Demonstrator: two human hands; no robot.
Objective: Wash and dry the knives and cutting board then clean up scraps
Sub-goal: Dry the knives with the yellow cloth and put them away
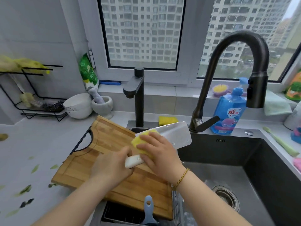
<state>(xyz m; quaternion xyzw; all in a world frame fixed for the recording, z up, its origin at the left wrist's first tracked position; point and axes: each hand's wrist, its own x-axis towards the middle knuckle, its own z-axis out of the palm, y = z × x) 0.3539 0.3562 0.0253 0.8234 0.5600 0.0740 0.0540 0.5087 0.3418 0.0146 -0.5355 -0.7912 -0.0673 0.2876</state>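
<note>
A cleaver with a broad silver blade (pixel 175 134) and a white handle (pixel 132 161) is held over the left edge of the sink. My left hand (pixel 112 168) grips the handle. My right hand (pixel 158 154) holds a yellow sponge (pixel 143 142) against the blade near the handle, fingers curled round it. Under both hands lies a wooden cutting board (pixel 101 149) with a black handle, resting across the counter and the sink's left part. Green vegetable scraps (pixel 26 190) are scattered on the grey counter at the left.
A dark sink (pixel 244 162) with a drain (pixel 226 196) lies at the right, under a tall black faucet (pixel 254 51). Blue dish soap (pixel 229 111), a second sponge (pixel 167 120), white bowls (pixel 78 106), a mortar (pixel 103 106), a wire rack (pixel 32 95) and a blue-handled tool (pixel 149 212) surround it.
</note>
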